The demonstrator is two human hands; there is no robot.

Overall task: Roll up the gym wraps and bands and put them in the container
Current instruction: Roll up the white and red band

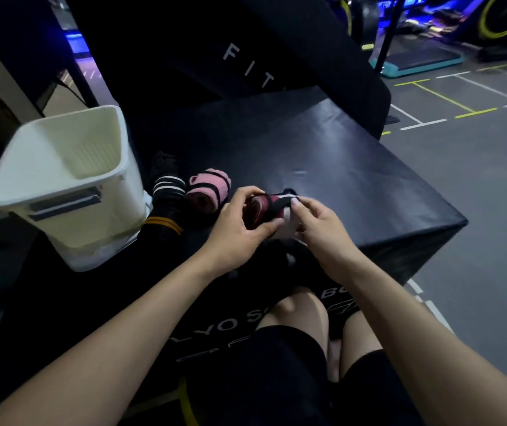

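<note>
Both hands' fingers pinch the dark red wrap (261, 210): left hand (239, 226) holds the roll, right hand (316, 222) its strap end. Slack there could unroll it.

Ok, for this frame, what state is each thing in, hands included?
Red wrap: rolled, held in both hands above the box.
Pink wrap: rolled, lying on the box.
Striped black wrap: rolled, beside the container.
White container: upright, open, looks empty.
Left hand: grips the roll.
Right hand: pinches its strap.
</note>
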